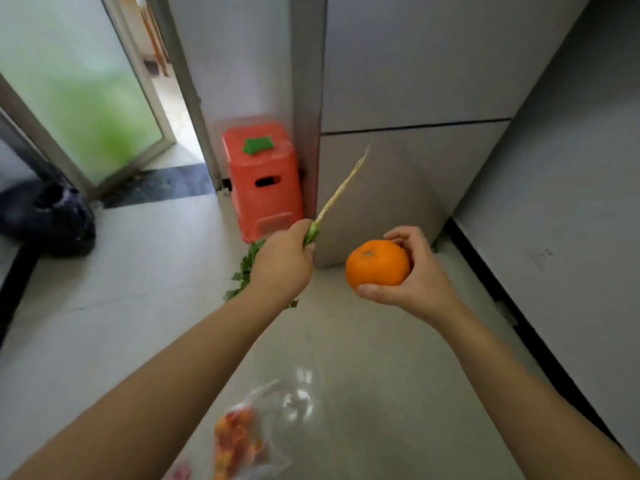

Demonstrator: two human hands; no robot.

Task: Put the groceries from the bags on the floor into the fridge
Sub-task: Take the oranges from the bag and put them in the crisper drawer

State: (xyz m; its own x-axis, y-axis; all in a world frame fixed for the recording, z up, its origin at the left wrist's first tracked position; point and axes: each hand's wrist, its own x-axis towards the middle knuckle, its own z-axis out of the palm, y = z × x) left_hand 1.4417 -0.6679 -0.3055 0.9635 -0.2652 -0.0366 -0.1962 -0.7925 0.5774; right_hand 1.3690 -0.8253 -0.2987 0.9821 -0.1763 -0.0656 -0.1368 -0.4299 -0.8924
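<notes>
Fridge [408,98] doors closed, pale tiled floor [104,323] before it. Left hand [282,263] grips leafy herb [341,188], leaves mostly hidden; right hand [412,271] cups orange [377,263]. Clear bag [242,441] on floor, contents blurred, cut off below.

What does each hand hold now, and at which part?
The left hand grips a leafy herb bunch at its green stems, pale roots pointing up. The right hand holds an orange round its side, thumb below.
</notes>
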